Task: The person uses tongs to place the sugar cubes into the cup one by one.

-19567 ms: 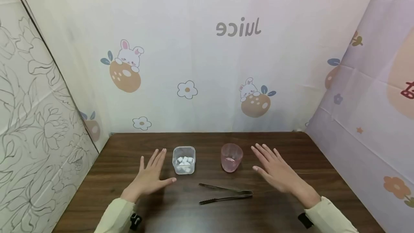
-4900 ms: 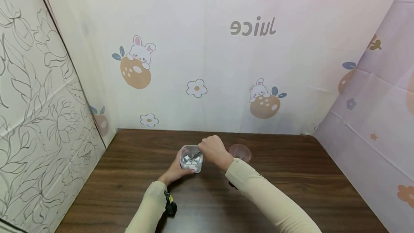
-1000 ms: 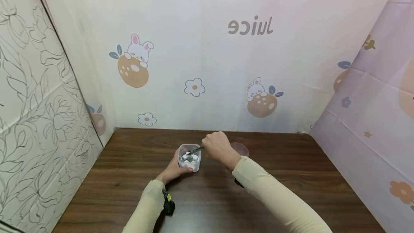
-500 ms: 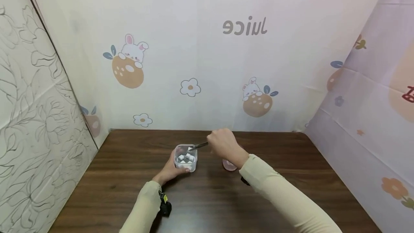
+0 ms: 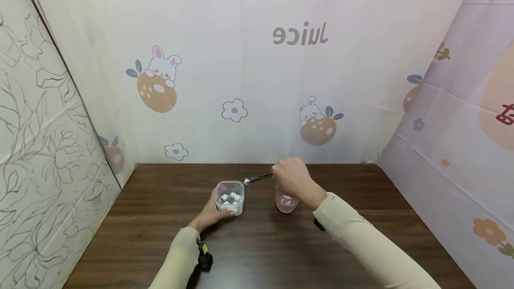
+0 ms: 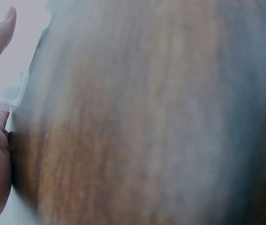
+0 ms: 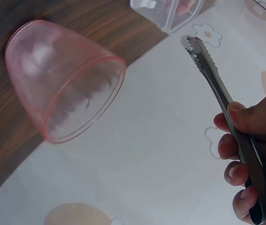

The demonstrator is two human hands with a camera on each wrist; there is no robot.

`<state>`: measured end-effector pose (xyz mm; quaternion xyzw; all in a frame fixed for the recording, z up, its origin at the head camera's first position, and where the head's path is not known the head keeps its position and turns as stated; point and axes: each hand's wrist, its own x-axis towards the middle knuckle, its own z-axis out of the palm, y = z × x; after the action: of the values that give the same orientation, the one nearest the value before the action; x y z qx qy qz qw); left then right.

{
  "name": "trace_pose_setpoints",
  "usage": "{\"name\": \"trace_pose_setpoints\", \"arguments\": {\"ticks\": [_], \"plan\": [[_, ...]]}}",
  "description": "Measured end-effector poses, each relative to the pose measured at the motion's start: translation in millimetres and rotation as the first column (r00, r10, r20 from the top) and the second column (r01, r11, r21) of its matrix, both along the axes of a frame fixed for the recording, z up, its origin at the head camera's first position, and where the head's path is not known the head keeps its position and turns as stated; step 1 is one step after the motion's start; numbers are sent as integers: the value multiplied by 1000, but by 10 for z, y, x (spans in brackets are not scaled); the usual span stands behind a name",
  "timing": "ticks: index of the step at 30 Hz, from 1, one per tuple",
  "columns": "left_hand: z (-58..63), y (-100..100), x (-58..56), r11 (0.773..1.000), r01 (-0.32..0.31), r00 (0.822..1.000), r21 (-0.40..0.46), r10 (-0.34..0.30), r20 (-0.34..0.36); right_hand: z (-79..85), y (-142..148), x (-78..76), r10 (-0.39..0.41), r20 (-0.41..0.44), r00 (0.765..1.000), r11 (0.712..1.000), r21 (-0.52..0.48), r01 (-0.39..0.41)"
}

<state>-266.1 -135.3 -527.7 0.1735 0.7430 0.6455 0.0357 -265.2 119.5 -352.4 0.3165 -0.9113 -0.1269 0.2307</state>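
Note:
My left hand [image 5: 210, 214] grips a clear plastic container [image 5: 239, 208] by its side, with the thumb [image 6: 0, 40] across the near wall. Several small white cubes [image 5: 238, 197] lie in it. Metal tongs [image 7: 222, 93] with toothed tips are held in my right hand [image 5: 293, 177], fingers wrapped round the arms and thumb on top. Their tips pinch one white cube [image 5: 247, 181], just right of the container's rim. Below my right hand stands a translucent pink cup [image 7: 57, 70], partly hidden by that hand in the head view; pale shapes show through its wall.
The dark wood table [image 5: 168, 191] ends at a printed cloth backdrop [image 5: 241, 66] behind. More cloth hangs at the left [image 5: 44, 146] and right [image 5: 445, 124] sides. A black wrist camera [image 5: 205, 260] sits on the left sleeve.
Over the last second the tongs rise out of the container with a cube and move right, toward the cup. The left hand keeps its hold. Much earlier both hands lay apart, with the tongs on the table.

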Motion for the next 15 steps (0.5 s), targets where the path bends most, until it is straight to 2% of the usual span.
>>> {"name": "trace_pose_setpoints", "arguments": {"ticks": [6, 15], "plan": [[92, 16, 76, 999, 5, 1000, -32, -6, -13, 14, 193, 34, -27, 23, 999, 999, -32, 28], [74, 19, 55, 1000, -12, 1000, -25, 12, 3, 63, 482, 99, -25, -23, 999, 997, -72, 24]]}}
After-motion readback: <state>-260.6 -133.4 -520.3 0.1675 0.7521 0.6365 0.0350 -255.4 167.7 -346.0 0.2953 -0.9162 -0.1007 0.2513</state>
